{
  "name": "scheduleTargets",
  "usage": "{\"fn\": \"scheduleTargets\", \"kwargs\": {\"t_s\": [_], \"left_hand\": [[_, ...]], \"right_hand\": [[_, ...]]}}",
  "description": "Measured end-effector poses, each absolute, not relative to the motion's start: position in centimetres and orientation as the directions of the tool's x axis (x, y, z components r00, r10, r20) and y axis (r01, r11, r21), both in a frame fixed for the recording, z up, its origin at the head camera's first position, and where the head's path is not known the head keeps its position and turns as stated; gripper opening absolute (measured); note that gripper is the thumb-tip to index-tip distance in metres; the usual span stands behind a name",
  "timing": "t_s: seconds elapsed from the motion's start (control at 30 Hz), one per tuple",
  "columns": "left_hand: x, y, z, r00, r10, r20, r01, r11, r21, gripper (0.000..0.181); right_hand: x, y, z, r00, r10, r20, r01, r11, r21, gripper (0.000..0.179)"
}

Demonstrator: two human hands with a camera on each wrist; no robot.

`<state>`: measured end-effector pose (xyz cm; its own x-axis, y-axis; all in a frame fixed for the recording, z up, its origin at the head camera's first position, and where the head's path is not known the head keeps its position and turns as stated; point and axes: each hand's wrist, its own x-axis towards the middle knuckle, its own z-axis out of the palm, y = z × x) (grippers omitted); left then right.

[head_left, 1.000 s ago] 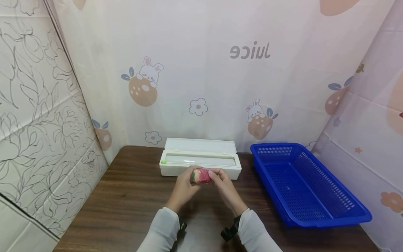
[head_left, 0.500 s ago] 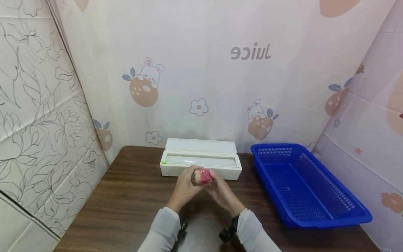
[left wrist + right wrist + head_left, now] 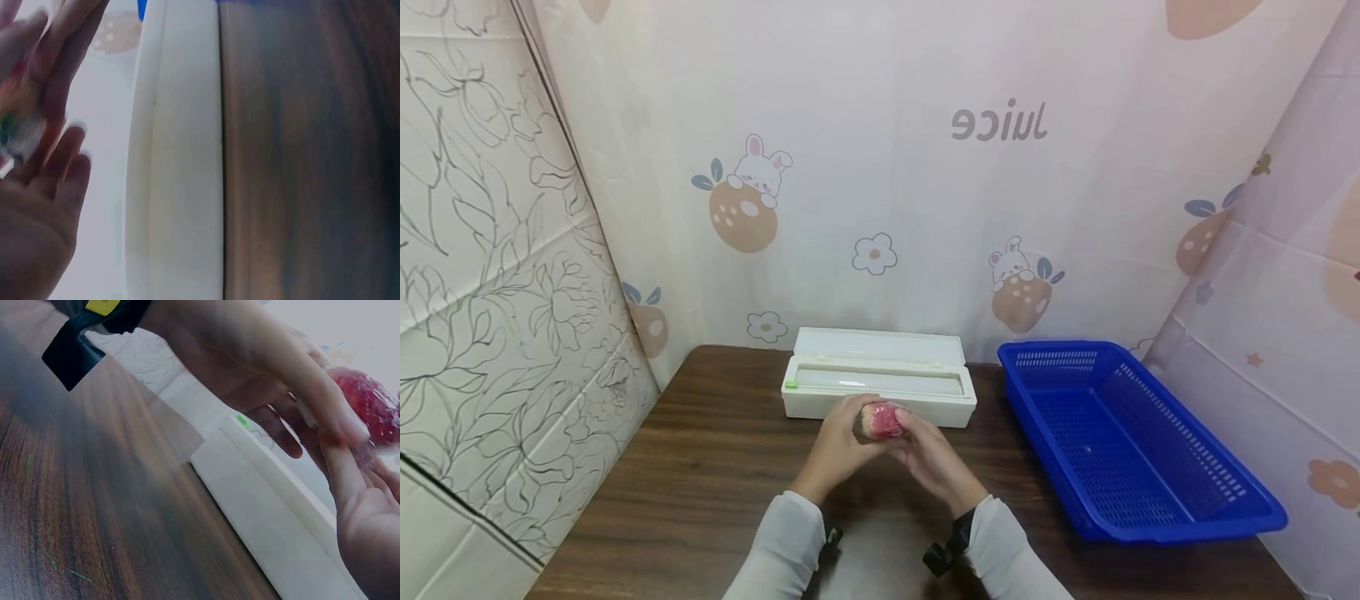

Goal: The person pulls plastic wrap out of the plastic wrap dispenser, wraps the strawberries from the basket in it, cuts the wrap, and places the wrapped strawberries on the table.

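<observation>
A red strawberry (image 3: 882, 422), pale toward its green leafy end, sits between my two hands in front of the white film dispenser (image 3: 803, 406). Glossy clear film covers the strawberry (image 3: 370, 403) in the right wrist view. My left hand (image 3: 837, 450) holds it from the left, around the leafy end. From the right, my right hand (image 3: 931, 457) grips the red end, its thumb pressed on the film. In the left wrist view the strawberry (image 3: 20, 128) is blurred and partly hidden by fingers.
The dispenser's lid (image 3: 880, 343) stands raised at the back, against the patterned curtain. To the right is a blue perforated basket (image 3: 1093, 446). Dark wood tabletop (image 3: 700, 467) spreads to the left. A few thin green scraps (image 3: 79, 575) lie on it.
My right hand has shifted from pinching at the strawberry's red end to cupping under it, thumb on top. The left hand's hold stays nearly the same.
</observation>
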<state>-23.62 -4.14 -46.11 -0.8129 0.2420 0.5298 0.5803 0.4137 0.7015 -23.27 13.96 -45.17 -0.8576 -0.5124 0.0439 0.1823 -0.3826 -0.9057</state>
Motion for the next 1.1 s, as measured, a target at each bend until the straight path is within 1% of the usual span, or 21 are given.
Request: {"fn": "scheduleTargets", "kwargs": {"t_s": [0.1, 0.2, 0.3, 0.43, 0.6, 0.77, 0.93, 1.1], "left_hand": [[-23.3, -4.7, -45.7, -0.816, 0.328, 0.477, 0.575, 0.373, 0.728, 0.068], [-23.1, -5.2, -45.4, -0.818, 0.383, 0.429, 0.560, 0.359, 0.747, 0.072], [-23.1, -5.4, -45.3, -0.829, 0.388, 0.403, 0.542, 0.378, 0.750, 0.071], [-23.2, -5.6, -45.5, -0.829, 0.388, 0.402, 0.544, 0.396, 0.740, 0.069], [-23.2, -5.6, -45.7, -0.838, 0.392, 0.380, 0.525, 0.389, 0.757, 0.068], [-23.3, -5.5, -45.9, -0.854, 0.385, 0.349, 0.493, 0.384, 0.781, 0.065], [-23.4, -5.5, -45.8, -0.845, 0.399, 0.356, 0.504, 0.372, 0.779, 0.062], [-23.5, -5.5, -45.8, -0.835, 0.400, 0.378, 0.524, 0.365, 0.770, 0.058]], "right_hand": [[-23.4, 14.3, -45.3, -0.839, -0.542, 0.049, 0.186, -0.371, -0.910, 0.035], [-23.4, 14.7, -45.5, -0.838, -0.545, 0.027, 0.208, -0.364, -0.908, 0.033], [-23.5, 14.9, -45.8, -0.853, -0.522, 0.008, 0.198, -0.337, -0.921, 0.039], [-23.6, 15.1, -46.0, -0.881, -0.471, -0.037, 0.189, -0.280, -0.941, 0.045], [-23.7, 15.3, -46.0, -0.909, -0.410, -0.076, 0.177, -0.214, -0.961, 0.039], [-23.7, 15.3, -45.9, -0.931, -0.360, -0.067, 0.129, -0.150, -0.980, 0.035], [-23.7, 15.2, -45.8, -0.948, -0.311, -0.066, 0.110, -0.125, -0.986, 0.032], [-23.8, 15.2, -45.3, -0.951, -0.301, -0.073, 0.105, -0.092, -0.990, 0.036]]}}
